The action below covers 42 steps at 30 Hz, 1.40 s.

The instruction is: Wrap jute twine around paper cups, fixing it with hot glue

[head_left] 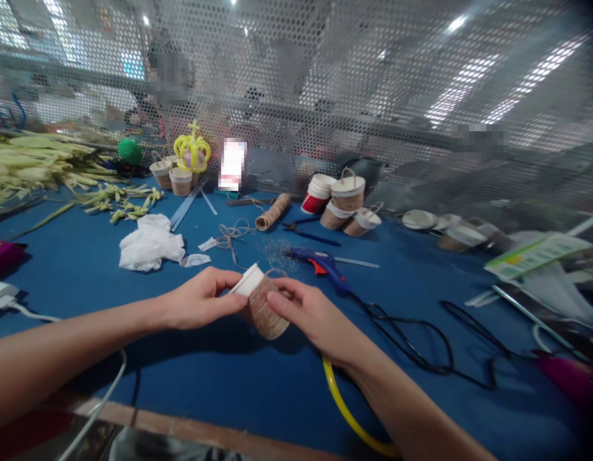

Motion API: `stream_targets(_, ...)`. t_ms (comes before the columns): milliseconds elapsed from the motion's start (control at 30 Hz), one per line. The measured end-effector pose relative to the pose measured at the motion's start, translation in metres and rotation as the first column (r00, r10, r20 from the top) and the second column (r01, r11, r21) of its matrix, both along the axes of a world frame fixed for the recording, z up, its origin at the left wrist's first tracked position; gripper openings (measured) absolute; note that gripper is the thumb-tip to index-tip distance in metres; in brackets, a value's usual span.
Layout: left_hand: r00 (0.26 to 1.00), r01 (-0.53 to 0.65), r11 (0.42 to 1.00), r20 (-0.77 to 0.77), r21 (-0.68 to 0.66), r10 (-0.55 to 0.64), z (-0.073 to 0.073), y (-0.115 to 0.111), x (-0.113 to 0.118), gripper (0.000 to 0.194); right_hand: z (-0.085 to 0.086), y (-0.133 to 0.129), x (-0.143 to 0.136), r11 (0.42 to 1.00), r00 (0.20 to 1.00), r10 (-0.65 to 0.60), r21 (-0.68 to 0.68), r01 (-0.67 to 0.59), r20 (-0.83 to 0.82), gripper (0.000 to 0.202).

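Note:
A paper cup wrapped in brown twine (pixel 268 308) is tilted on its side above the blue table, its white rim toward the left. My left hand (pixel 205 298) pinches that white rim between thumb and fingers. Around the twine-covered part, my right hand (pixel 303 310) is closed, thumb on the near side. Just beyond the hands lies a blue hot glue gun (pixel 325 266) with a red trigger and a clear glue stick in its back. A roll of twine (pixel 273 212) lies farther back, its loose strand trailing toward the cup.
White lace fabric (pixel 151 243) lies left of centre, and pliers (pixel 313 235) lie behind the glue gun. Several twine-wrapped cups (pixel 347 195) stand at the back. A black cord (pixel 406 339) and a yellow tube (pixel 342 403) cross the right side. Perforated metal screen (pixel 287 83) closes the back.

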<state>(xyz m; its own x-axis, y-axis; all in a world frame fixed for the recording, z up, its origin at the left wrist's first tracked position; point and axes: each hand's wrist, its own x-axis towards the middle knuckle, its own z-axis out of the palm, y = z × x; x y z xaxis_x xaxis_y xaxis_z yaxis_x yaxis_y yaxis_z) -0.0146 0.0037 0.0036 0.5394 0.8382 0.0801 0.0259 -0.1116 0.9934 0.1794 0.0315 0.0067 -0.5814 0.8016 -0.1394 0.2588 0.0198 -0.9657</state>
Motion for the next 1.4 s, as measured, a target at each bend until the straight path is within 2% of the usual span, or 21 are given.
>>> stream_targets(433,0.997,0.025,0.998,-0.078,0.063,-0.020,-0.001,0.000,-0.001,0.026,0.002,-0.002,-0.001,0.999,0.998,0.013,0.046,-0.016,0.065,0.040)
stream_targets(667,1.000,0.010,1.000,-0.020,0.025,-0.010,-0.001,0.000,-0.001,0.024,0.005,-0.002,-0.001,0.999,0.999,0.007,0.035,-0.009,0.038,0.038)
stream_targets(933,0.993,0.029,0.993,-0.118,0.116,-0.015,0.001,-0.001,-0.003,0.027,0.003,-0.003,0.000,0.998,0.999,0.001,0.066,-0.004,0.039,0.039)
stream_targets(1033,0.985,0.035,0.986,-0.170,0.164,-0.006,0.003,0.001,-0.005,0.026,0.002,-0.004,0.000,0.992,0.999,-0.021,0.128,0.015,0.043,0.043)
stream_targets(1100,0.978,0.027,0.985,-0.209,0.169,0.009,0.004,0.003,-0.007,0.023,0.001,-0.004,0.000,0.969,0.995,-0.068,0.241,0.047,0.078,0.045)
stream_targets(1200,0.979,0.010,0.993,-0.203,0.118,0.014,0.004,0.004,-0.006,0.024,-0.003,-0.007,-0.002,0.874,0.970,-0.179,0.479,0.079,0.167,0.048)
stream_targets(1300,0.990,-0.046,0.999,-0.132,0.000,0.045,0.000,0.002,0.000,0.031,-0.010,-0.012,-0.005,0.767,0.954,-0.200,0.642,0.010,0.223,0.050)
stream_targets(1400,0.989,-0.138,0.985,-0.076,-0.105,0.130,-0.005,-0.001,0.008,0.029,-0.016,-0.018,-0.009,0.685,0.947,-0.184,0.725,-0.067,0.262,0.054)
